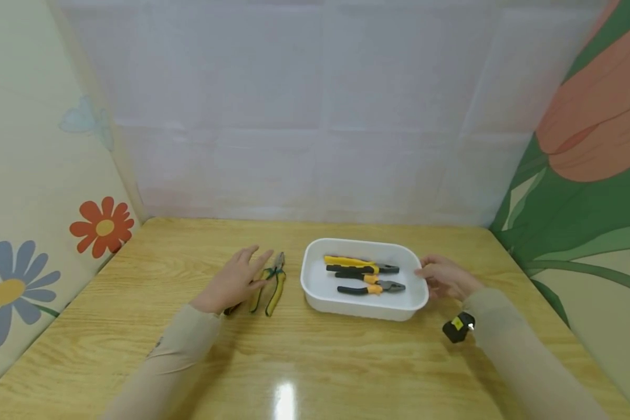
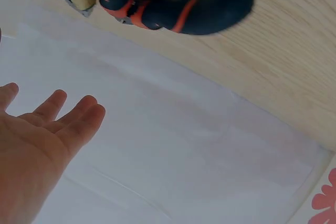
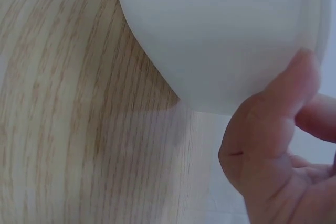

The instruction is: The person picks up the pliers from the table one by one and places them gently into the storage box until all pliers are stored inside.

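On the wood-grained counter [image 1: 315, 361], the person's left hand [image 1: 236, 280] is stretched out with fingers loosely spread, its grip slack and holding nothing. Just beside its fingertips lie metal-jawed pliers with yellow-and-green handles [image 1: 276, 294], legs apart, nose toward the white wall covering [image 1: 315, 116]; I can't tell whether the fingers touch them. A dark-handled tool with orange-red bands [image 2: 210, 14] lies there too, mostly hidden by that hand from above. Over on the right, the right hand [image 1: 446, 277] has its grip closed in a pinch, thumb and fingers on the rim of a white rounded rectangular tray [image 1: 357, 309]. Inside it rest yellow-and-black-handled pliers [image 1: 352, 265] and, nearer the person, black-and-orange-handled pliers [image 1: 370, 287].
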Demonstrator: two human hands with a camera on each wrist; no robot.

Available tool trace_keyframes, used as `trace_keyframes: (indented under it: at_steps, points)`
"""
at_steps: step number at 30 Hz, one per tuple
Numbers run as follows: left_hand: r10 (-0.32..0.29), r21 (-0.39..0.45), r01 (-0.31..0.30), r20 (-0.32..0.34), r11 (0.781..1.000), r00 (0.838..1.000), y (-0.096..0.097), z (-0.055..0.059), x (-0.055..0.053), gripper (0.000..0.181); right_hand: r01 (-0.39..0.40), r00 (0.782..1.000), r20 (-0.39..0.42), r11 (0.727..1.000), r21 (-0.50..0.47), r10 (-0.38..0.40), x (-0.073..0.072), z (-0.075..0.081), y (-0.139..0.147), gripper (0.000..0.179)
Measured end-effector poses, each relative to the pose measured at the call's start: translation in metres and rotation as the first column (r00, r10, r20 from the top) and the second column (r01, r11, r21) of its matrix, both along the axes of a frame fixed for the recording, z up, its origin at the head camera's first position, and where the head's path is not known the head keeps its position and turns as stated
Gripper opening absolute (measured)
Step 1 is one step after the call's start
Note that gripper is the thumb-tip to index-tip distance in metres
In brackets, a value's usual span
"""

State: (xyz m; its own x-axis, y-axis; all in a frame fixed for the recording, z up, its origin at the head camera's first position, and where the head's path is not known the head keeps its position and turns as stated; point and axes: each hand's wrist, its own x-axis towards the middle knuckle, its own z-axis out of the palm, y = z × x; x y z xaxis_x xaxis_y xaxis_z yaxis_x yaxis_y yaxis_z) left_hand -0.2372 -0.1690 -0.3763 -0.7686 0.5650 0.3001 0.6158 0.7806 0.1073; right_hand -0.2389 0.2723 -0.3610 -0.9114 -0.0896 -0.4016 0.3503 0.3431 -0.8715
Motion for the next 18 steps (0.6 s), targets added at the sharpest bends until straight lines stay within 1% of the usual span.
trace_keyframes:
  at_steps: [3, 7, 15, 18]
  points:
    - [0.016, -0.026, -0.016, 0.010, 1.000, 1.000, -0.006, 0.002, 0.002, 0.062, -0.005, 1.000, 0.001, 1.000, -0.013, 0.005, -0.001, 0.000, 0.001, 0.011]
    - [0.036, -0.036, -0.035, 0.046, 0.999, 0.998, -0.011, 0.002, 0.005, 0.061, -0.008, 1.000, 0.001, 1.000, -0.019, 0.008, -0.001, -0.001, 0.002, 0.011]
    - [0.059, -0.045, -0.057, 0.047, 0.997, 0.997, -0.018, -0.002, 0.012, 0.060, -0.012, 1.000, -0.002, 1.000, -0.013, 0.012, 0.000, 0.000, 0.001, 0.011]
    - [0.077, -0.068, -0.071, 0.083, 0.995, 0.994, -0.020, -0.004, 0.013, 0.064, -0.014, 1.000, -0.002, 1.000, -0.007, 0.014, -0.001, 0.000, 0.002, 0.012]
